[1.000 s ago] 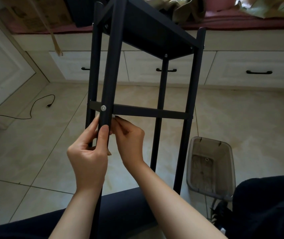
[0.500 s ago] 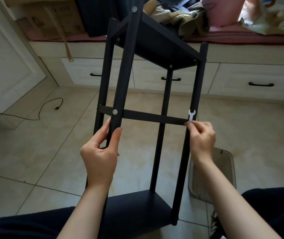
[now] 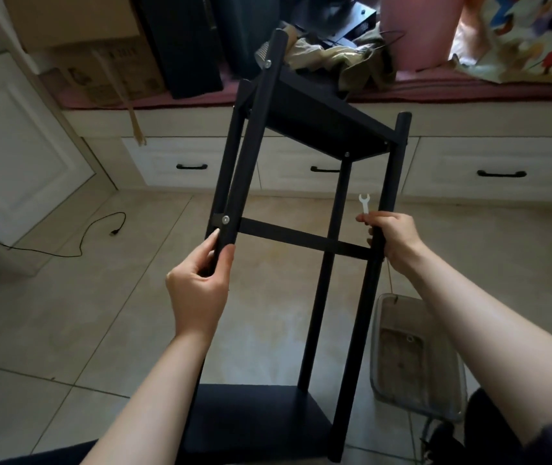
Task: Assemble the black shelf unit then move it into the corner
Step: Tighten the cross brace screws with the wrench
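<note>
The black shelf unit (image 3: 304,239) is tilted away from me, its bottom panel near my lap and its top shelf toward the drawers. My left hand (image 3: 200,286) grips the near left post just below a silver bolt (image 3: 226,219) on the crossbar. My right hand (image 3: 390,238) wraps round the near right post at the crossbar's other end. A small white flat wrench (image 3: 364,203) sticks up from the fingers of that same hand.
A clear plastic bin (image 3: 417,357) stands on the tiled floor at the right, beside the shelf's right post. White drawers (image 3: 499,172) with black handles run along the back under a cluttered bench. A black cable (image 3: 76,243) lies on the floor at left.
My right hand left the bolt by my left hand and crossed to the right post with the wrench. The shelf has tipped farther away, its top now lower in view.
</note>
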The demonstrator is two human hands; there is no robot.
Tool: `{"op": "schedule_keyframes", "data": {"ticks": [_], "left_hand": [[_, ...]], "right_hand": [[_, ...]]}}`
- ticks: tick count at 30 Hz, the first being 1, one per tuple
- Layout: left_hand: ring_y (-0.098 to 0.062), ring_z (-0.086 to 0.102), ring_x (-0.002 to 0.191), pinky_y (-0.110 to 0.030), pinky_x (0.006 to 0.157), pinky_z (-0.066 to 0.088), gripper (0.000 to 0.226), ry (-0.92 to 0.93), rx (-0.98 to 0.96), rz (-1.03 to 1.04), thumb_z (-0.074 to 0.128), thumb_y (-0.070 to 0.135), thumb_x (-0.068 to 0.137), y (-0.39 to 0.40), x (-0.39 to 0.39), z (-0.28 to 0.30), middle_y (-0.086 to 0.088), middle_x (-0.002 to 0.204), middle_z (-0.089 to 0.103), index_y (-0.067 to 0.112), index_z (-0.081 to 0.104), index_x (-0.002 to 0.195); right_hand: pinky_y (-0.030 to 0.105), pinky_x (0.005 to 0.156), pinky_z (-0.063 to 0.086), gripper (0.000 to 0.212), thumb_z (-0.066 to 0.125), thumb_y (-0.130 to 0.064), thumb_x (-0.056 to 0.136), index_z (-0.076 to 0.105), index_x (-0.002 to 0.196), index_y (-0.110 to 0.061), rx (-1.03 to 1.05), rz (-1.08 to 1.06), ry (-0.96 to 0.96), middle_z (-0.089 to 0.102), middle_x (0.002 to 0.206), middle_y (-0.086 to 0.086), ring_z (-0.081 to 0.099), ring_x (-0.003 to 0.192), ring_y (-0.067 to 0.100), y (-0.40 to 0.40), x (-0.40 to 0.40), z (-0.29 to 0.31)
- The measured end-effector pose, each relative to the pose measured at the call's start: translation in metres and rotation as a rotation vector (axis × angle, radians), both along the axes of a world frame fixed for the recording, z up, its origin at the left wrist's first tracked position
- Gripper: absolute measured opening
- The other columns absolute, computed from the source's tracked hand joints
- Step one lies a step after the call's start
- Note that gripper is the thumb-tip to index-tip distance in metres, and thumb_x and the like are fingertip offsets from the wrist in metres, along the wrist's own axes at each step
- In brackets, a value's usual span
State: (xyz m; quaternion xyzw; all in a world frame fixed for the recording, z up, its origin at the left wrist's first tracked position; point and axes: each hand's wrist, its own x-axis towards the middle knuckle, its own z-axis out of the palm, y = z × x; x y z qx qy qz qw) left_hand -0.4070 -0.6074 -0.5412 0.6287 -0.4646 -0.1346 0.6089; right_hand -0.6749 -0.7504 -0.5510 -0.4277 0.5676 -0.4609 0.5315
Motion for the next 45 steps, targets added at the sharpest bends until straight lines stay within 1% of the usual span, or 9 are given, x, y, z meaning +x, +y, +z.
{"op": "schedule_keyframes", "data": {"ticks": [5,9,13,19,25,30,34,40,45], "left_hand": [[-0.015,0.074,0.086,-0.026,0.068,0.060,0.035,0.010,0.094,-0.022,0.075,0.018,0.089,-0.022,0.021,-0.002,0.013,0.097,0.075,0.018,0.072,0.125],[-0.018,0.072,0.097,-0.044,0.093,0.057,0.029,-0.004,0.204,0.049,0.069,0.018,0.094,-0.040,0.031,-0.010,0.000,0.104,0.076,0.015,0.071,0.123],[-0.020,0.068,0.107,-0.044,0.098,0.054,0.028,0.055,0.222,0.143,0.061,0.015,0.100,-0.040,0.026,-0.017,-0.004,0.113,0.073,0.012,0.068,0.127],[-0.023,0.064,0.114,-0.034,0.098,0.051,0.029,0.114,0.291,0.195,0.053,0.015,0.103,-0.042,0.038,-0.023,-0.008,0.117,0.071,0.008,0.067,0.127],[-0.026,0.056,0.124,-0.036,0.100,0.045,0.036,0.055,0.413,0.132,0.045,0.022,0.107,-0.056,0.051,-0.019,-0.009,0.131,0.061,0.012,0.054,0.140],[-0.018,0.030,0.147,-0.033,0.118,0.028,0.059,0.010,0.358,0.205,0.053,0.019,0.103,-0.028,-0.010,-0.017,-0.001,0.161,0.029,0.019,0.029,0.157],[0.007,0.049,0.122,-0.031,0.109,0.044,0.036,0.265,0.278,-0.117,0.052,0.047,0.100,0.017,-0.089,-0.022,0.022,0.136,0.052,0.043,0.045,0.136],[-0.010,0.066,0.076,-0.037,0.070,0.059,0.030,0.100,0.188,-0.309,0.052,0.049,0.099,0.047,-0.107,-0.024,0.014,0.089,0.065,0.067,0.041,0.121],[-0.005,0.058,0.063,-0.015,0.058,0.044,0.029,0.088,0.081,-0.286,0.052,0.058,0.097,0.055,-0.103,-0.013,0.019,0.075,0.060,0.068,0.044,0.123]], "right_hand": [[0.027,0.067,0.042,0.012,0.064,-0.008,0.088,0.074,0.083,-0.010,-0.003,-0.058,-0.077,0.062,0.078,0.001,0.047,0.074,0.016,0.001,0.001,0.004],[0.026,0.065,0.040,0.011,0.066,-0.006,0.087,0.074,0.081,-0.008,-0.025,-0.036,-0.148,0.058,0.073,0.001,0.046,0.071,0.016,0.004,0.000,0.009],[0.020,0.056,0.047,0.011,0.067,-0.008,0.087,0.075,0.080,-0.011,-0.050,0.003,-0.176,0.063,0.079,0.001,0.053,0.076,0.014,0.009,0.009,0.019],[0.039,0.097,0.048,0.023,0.067,-0.004,0.085,0.077,0.067,-0.014,-0.142,0.033,-0.195,0.074,0.080,0.001,0.061,0.099,0.029,0.016,0.034,0.030],[0.035,0.094,0.047,0.032,0.067,-0.006,0.087,0.079,0.062,-0.022,-0.214,0.085,-0.178,0.075,0.083,-0.003,0.061,0.094,0.019,0.028,0.047,0.045],[0.033,0.092,0.045,0.030,0.069,-0.010,0.086,0.079,0.063,-0.026,-0.244,0.129,-0.173,0.071,0.098,0.001,0.060,0.095,0.013,0.048,0.065,0.062],[0.032,0.097,0.044,0.027,0.069,-0.012,0.087,0.079,0.065,-0.024,-0.278,0.187,-0.130,0.073,0.082,-0.018,0.063,0.100,0.009,0.062,0.081,0.075],[0.031,0.090,0.048,0.018,0.064,-0.020,0.093,0.077,0.081,-0.024,-0.344,0.264,-0.012,0.073,0.092,-0.017,0.063,0.093,-0.007,0.085,0.088,0.095],[0.027,0.093,0.047,0.017,0.064,-0.018,0.092,0.077,0.082,-0.019,-0.382,0.286,0.019,0.074,0.093,-0.010,0.064,0.098,0.001,0.091,0.086,0.115]]}}
